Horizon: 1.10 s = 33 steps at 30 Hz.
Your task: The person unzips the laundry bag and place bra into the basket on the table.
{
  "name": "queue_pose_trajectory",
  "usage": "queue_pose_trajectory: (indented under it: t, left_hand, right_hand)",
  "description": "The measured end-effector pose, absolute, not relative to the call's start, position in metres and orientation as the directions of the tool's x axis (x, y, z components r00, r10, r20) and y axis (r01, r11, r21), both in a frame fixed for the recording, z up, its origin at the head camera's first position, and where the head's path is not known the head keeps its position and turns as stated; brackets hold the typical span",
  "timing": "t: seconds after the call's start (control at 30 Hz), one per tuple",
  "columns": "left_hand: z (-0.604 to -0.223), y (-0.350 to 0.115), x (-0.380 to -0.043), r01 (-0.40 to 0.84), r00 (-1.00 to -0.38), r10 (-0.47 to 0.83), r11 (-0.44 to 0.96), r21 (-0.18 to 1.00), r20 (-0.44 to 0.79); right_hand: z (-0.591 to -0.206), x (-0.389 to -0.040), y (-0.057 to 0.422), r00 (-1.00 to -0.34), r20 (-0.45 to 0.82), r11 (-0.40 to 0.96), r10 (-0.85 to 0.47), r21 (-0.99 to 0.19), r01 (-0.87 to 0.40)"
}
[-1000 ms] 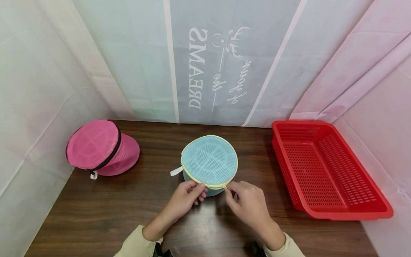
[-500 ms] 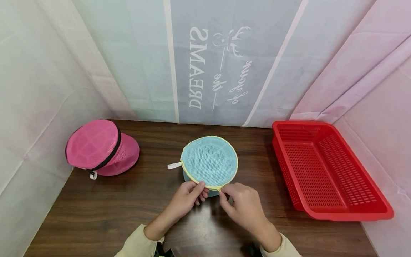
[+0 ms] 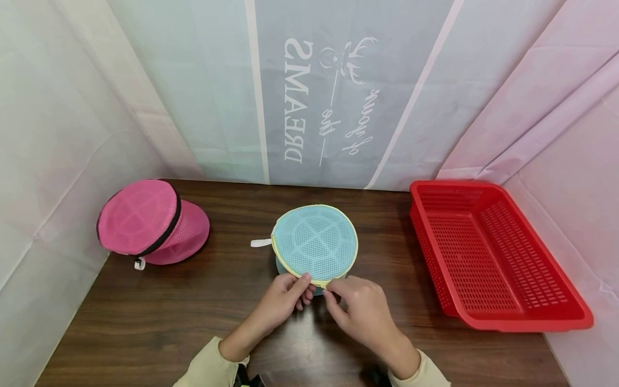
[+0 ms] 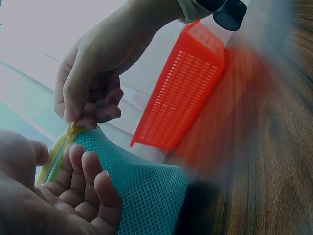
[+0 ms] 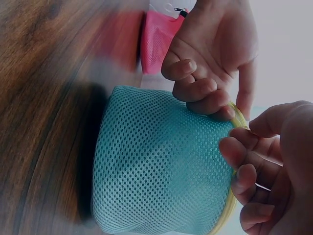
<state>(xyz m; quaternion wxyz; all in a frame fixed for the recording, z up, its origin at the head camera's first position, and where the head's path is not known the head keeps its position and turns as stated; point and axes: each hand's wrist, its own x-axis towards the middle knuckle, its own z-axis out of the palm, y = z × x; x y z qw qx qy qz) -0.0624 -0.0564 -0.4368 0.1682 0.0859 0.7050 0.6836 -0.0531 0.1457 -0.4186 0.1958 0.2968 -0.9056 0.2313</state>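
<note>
A round light-blue mesh laundry bag [image 3: 316,242] with a yellow zipper rim stands on the table in front of me; a white loop sticks out at its left. My left hand [image 3: 282,298] pinches the rim at the front between thumb and fingers. Just to its right, my right hand [image 3: 362,309] pinches the zipper pull [image 4: 71,128] with thumb and forefinger. In the right wrist view the bag's mesh side [image 5: 161,161] shows, and both hands meet at the yellow rim [image 5: 238,117]. The right fingertips largely hide the pull.
A pink mesh laundry bag [image 3: 140,217] with a black zipper, its top leaning, stands at the left of the wooden table [image 3: 159,322]. At the right lies a red plastic basket [image 3: 435,258] with slotted walls. Fabric curtains [image 3: 338,107] enclose the back and sides.
My right hand has slid left along the front rim with the zipper pull, closer to my left hand. The white loop has swung slightly upward. My left hand stays nearly in place.
</note>
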Motion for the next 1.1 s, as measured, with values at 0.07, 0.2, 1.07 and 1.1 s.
queue_pose_trajectory:
  t: [0.07,0.2,1.07,1.1]
  left_hand:
    - [-0.4371,-0.0566,-0.0624,-0.116,-0.928,0.353,0.044,0.992,-0.124]
    - [-0.4376,-0.0568,-0.0625,-0.133,-0.925,0.355,0.033,0.991,-0.136]
    - [-0.4347,-0.0594,-0.0628,-0.189,-0.908,0.379,0.004,0.982,-0.177]
    - [-0.4347,-0.0595,-0.0628,-0.188,-0.908,0.380,0.006,0.982,-0.176]
  right_hand:
    - [-0.4188,-0.0534,0.1454,-0.746,0.492,0.717,-0.449,-0.301,-0.629]
    - [-0.4191,-0.0537,0.1451,-0.738,0.502,0.714,-0.451,-0.295,-0.636]
    - [-0.4215,-0.0573,0.1479,-0.754,0.484,0.738,-0.445,-0.278,-0.615]
    - [-0.4217,-0.0575,0.1481,-0.754,0.483,0.739,-0.444,-0.278,-0.614]
